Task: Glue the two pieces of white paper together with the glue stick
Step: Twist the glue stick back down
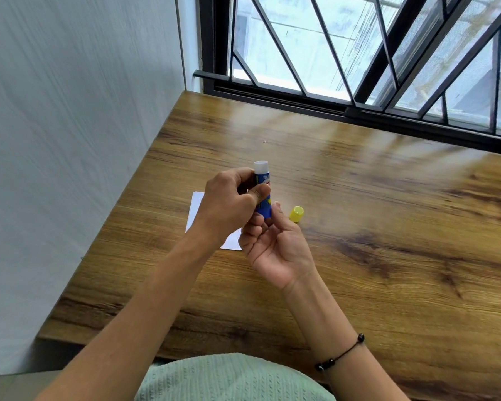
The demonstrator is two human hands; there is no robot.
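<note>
Both hands hold the uncapped glue stick (263, 189) upright, left hand (232, 204) wrapped round its barrel, right hand (275, 244) pinching its base, directly above the white paper (195, 209) lying mostly hidden beneath, nearer the left hand

Wooden table (388, 227), brown grain finish, glossy; daylight reflects in pale streaks along its far edge. Far edge abuts a window (359, 53) with black frame and black diagonal metal bars. Left edge stands near a pale grey-white wall (70, 140) showing faint streaked texture. Bright daylight enters through the glass.
</note>
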